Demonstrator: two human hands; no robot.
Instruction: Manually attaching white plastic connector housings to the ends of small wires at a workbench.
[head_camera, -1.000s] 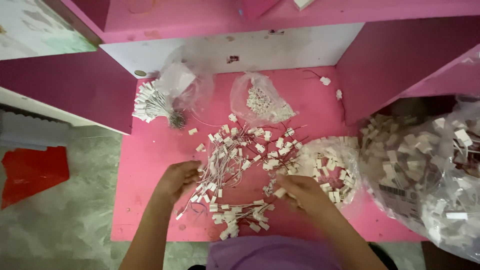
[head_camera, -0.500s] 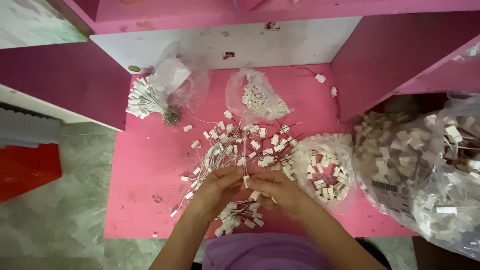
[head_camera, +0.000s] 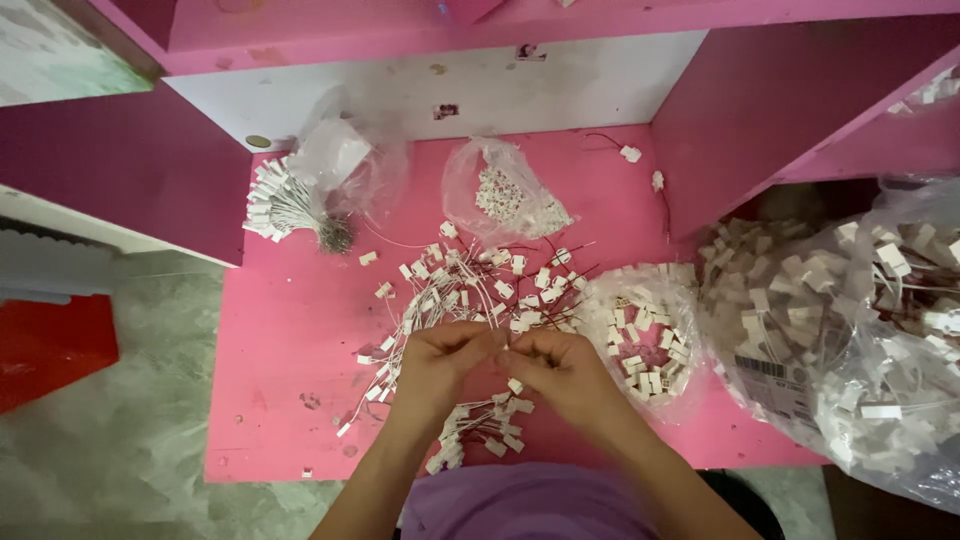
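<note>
A small white tag on a thin wire (head_camera: 500, 352) sat pinched between both hands at the desk's centre. The left hand (head_camera: 440, 362) and right hand (head_camera: 560, 368) were closed narrowly on it, fingertips meeting. The loose pile of tags (head_camera: 480, 290) lay at twelve o'clock, an open bag of tags (head_camera: 645, 335) at three, a tied bundle (head_camera: 285, 205) at ten. Doing it well likely meant gripping near the wire's end, clear of the tangle, on the pink desk (head_camera: 290, 330).
</note>
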